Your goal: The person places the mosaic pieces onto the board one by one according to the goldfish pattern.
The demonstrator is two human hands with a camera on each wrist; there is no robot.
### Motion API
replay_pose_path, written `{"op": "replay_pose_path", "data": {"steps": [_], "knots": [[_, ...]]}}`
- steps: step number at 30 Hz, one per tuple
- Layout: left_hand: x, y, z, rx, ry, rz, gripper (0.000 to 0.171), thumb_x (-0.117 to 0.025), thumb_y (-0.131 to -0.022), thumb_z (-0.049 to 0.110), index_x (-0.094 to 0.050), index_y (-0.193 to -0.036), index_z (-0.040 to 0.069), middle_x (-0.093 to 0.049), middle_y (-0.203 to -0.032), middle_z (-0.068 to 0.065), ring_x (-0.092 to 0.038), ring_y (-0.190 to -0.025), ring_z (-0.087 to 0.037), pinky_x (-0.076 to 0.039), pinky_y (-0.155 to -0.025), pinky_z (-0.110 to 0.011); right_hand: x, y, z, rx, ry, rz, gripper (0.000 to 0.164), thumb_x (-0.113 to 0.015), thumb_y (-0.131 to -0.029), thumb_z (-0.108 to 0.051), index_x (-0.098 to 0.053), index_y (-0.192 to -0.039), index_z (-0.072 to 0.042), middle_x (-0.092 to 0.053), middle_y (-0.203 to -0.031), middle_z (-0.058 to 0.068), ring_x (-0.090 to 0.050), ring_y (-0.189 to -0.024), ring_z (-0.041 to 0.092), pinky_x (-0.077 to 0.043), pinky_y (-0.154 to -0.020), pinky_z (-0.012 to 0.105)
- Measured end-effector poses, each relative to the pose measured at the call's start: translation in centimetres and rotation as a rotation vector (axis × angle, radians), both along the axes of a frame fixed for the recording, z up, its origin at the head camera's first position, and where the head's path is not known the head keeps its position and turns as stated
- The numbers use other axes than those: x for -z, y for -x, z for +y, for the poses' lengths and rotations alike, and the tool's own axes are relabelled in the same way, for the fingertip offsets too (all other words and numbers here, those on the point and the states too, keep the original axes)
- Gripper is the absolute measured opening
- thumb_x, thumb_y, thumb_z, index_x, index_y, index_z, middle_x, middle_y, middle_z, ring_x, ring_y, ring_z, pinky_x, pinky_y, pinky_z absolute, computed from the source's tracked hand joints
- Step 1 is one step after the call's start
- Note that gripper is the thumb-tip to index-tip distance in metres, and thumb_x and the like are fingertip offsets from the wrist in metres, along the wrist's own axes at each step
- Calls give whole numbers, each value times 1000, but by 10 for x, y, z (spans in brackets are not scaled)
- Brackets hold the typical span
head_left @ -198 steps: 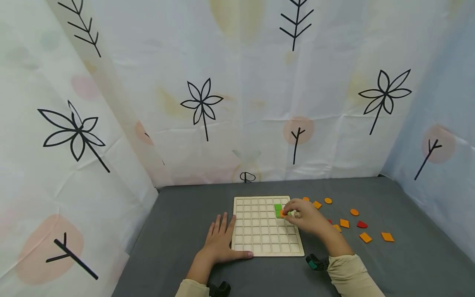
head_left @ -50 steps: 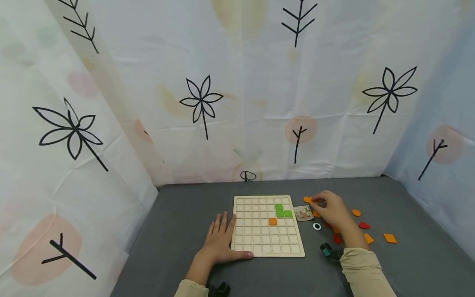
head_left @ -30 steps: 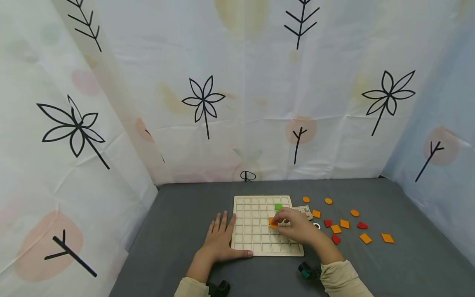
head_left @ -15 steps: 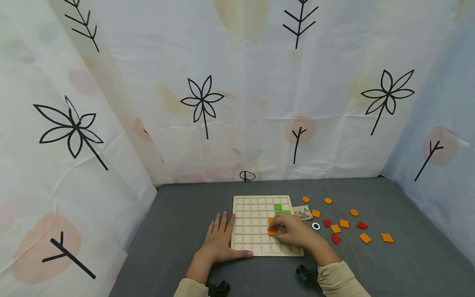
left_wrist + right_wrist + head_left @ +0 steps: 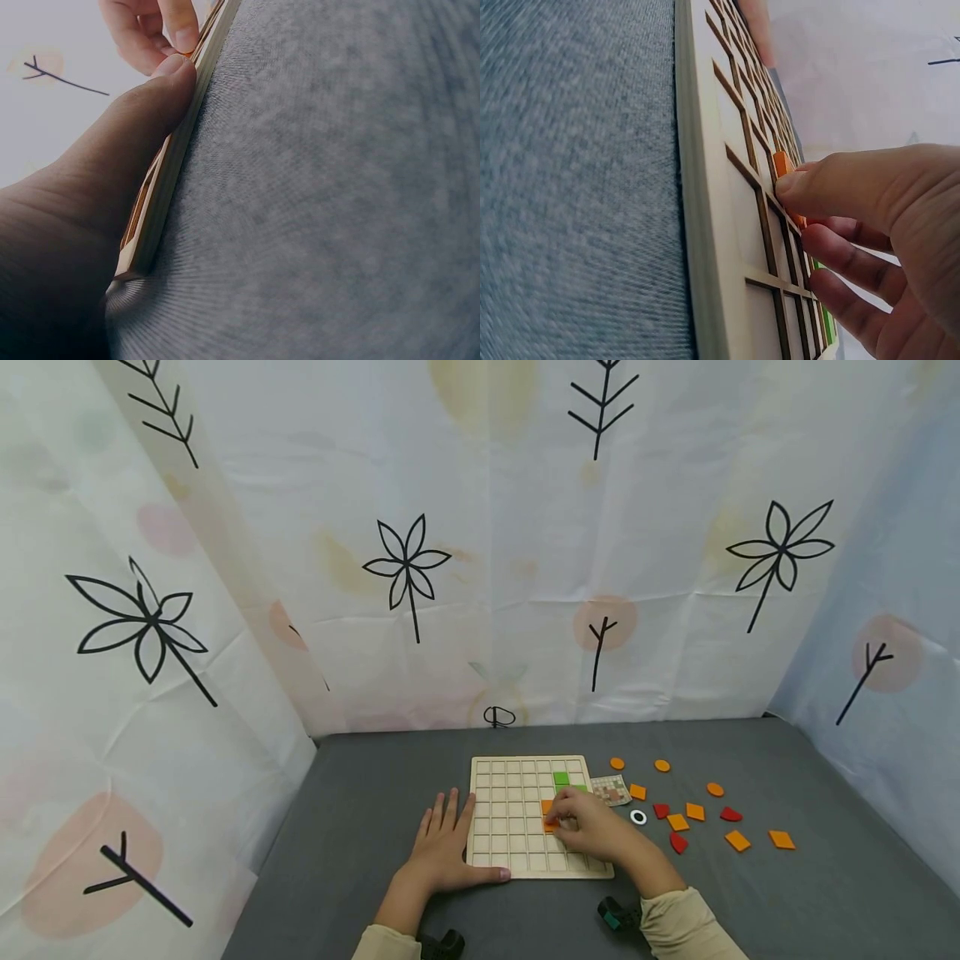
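Observation:
A pale wooden grid board [image 5: 506,843] lies on the grey cloth. My left hand [image 5: 442,852] lies along its left side with fingers spread, the thumb [image 5: 169,90] resting on the near edge. On the board, right of its middle, my right hand [image 5: 592,827] pinches an orange square tile [image 5: 782,163] between thumb and fingers, partly hidden by them. Just beyond sits another orange square tile [image 5: 547,806], partly covered by the fingers. Farther up the grid are green square tiles [image 5: 561,777], some partly behind the right hand.
Right of the board are a small patterned card [image 5: 611,791], a white ring with a dark centre [image 5: 638,817], loose orange squares [image 5: 737,841], orange discs [image 5: 715,790] and red pieces [image 5: 678,843]. Patterned white cloth walls [image 5: 480,635] stand around the table.
My right hand has gone from the loose pieces at the right back to the board with an orange tile, then slightly nearer me. The earlier orange tile now sits lower on the grid.

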State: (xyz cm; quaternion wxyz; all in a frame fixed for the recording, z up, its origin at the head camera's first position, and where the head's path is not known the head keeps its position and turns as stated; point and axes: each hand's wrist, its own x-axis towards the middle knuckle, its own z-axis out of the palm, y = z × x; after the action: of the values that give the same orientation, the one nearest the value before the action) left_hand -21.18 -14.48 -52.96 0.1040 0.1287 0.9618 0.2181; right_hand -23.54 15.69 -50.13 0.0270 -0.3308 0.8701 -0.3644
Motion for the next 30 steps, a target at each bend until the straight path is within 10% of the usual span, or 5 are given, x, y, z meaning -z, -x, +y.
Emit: {"op": "replay_pose_path", "data": {"steps": [30], "knots": [[0,0,0,1,-9,-8,140,-67,-70,96,-10,-174,21,1,-180,-14,4,-167,-40,-5,-134,-63,-4,7,22,114,-15,22,7,-73,-100,-9,-78,-106,-10,-66,-106,4,-64,-94,19,-56,-79,31]]}}
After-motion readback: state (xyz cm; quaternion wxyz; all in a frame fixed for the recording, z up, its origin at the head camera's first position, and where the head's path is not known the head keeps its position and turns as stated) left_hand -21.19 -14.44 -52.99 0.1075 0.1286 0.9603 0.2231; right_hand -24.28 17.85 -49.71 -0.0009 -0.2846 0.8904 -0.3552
